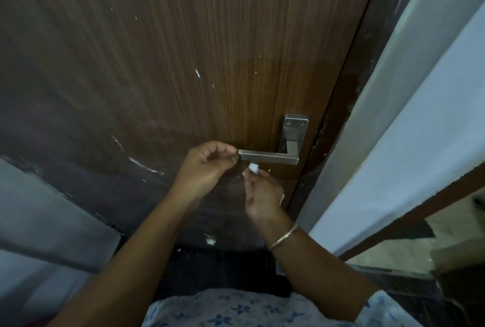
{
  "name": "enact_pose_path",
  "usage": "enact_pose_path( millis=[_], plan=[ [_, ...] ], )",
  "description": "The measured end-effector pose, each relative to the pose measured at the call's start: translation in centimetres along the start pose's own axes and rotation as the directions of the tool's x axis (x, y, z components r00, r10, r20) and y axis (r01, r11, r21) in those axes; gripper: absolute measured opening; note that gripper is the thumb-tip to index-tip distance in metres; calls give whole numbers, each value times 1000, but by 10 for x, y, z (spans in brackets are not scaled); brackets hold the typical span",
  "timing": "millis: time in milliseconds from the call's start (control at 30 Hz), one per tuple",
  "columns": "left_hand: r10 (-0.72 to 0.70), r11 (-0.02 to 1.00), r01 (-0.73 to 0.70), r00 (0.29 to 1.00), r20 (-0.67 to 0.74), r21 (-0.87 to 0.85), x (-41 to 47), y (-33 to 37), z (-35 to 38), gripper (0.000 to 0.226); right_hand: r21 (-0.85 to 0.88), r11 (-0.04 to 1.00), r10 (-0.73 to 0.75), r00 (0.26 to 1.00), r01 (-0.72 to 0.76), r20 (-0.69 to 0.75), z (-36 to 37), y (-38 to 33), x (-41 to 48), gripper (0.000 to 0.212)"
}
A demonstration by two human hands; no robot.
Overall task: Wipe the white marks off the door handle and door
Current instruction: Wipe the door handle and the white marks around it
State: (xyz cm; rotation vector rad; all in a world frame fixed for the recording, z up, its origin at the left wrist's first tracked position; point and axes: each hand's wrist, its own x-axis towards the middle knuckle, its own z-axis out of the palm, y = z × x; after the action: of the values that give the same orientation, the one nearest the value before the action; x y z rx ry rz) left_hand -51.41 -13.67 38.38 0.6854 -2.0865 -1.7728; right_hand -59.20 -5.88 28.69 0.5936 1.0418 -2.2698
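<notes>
My left hand, fingers curled, pinches the free end of the door handle from 9 o'clock. My right hand pinches a small white wad just beneath the lever, at 6 o'clock. White marks streak the door at 11 o'clock from the handle.

- One wooden door
- One metal door handle
- One backplate, holding two screws
- Two hands: one left hand, one right hand
- One small white wad
- One bangle
- White marks on the door: at least six streaks, plus specks too fine to count
</notes>
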Motion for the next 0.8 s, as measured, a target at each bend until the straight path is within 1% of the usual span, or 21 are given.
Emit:
enact_pose_path(
  millis=[33, 67, 167, 233, 433, 500, 533, 600, 667, 733, 800],
  plan=[
    [16, 1000, -16, 1000, -8, 3, -1, 1, 0, 14, 100, 994, 47, 999, -48, 10, 13, 3, -2, 16],
    [30, 1000, -30, 999, -27, 1, -2, 1, -2, 14, 146, 986, 81, 996, -84, 30, 24, 6, -4, 20],
    [40, 999, -38, 994, -107, 15, -3, 0, -9, 13, 199, 970, 128, 989, -141, 76, 39, 8, -12, 16],
    [32, 999, -29, 988, -148, 27, -4, -4, -15, 13, 190, 968, 148, 985, -162, 83, 37, 7, -15, 17],
    [-28, 999, 34, 982, -189, 28, -3, -20, -23, 16, 74, 981, 166, 977, -177, 133, 37, 4, -22, 30],
    [-23, 999, 28, 985, -173, 29, -4, -24, -22, 23, -19, 981, 193, 969, -192, 155, 36, 5, -31, 20],
    [-14, 999, 21, 987, -163, 37, -4, -25, -22, 28, -94, 978, 203, 963, -188, 176, 35, 6, -37, 14],
    [0, 999, 8, 990, -140, 52, -4, -25, -22, 34, -295, 949, 181, 957, -110, 225, 32, 8, -49, 12],
    [-4, 998, 10, 995, -97, 62, -2, -20, -23, 34, -470, 881, 102, 950, 52, 296, 29, 11, -62, 16],
    [-9, 998, 12, 999, -44, 54, -1, -13, -24, 32, -551, 807, 17, 925, 212, 381, 29, 12, -73, 19],
    [7, 1000, -6, 1000, -30, 30, 0, -3, -25, 29, -546, 758, -89, 885, 357, 456, 31, 10, -82, 20]
  ],
)
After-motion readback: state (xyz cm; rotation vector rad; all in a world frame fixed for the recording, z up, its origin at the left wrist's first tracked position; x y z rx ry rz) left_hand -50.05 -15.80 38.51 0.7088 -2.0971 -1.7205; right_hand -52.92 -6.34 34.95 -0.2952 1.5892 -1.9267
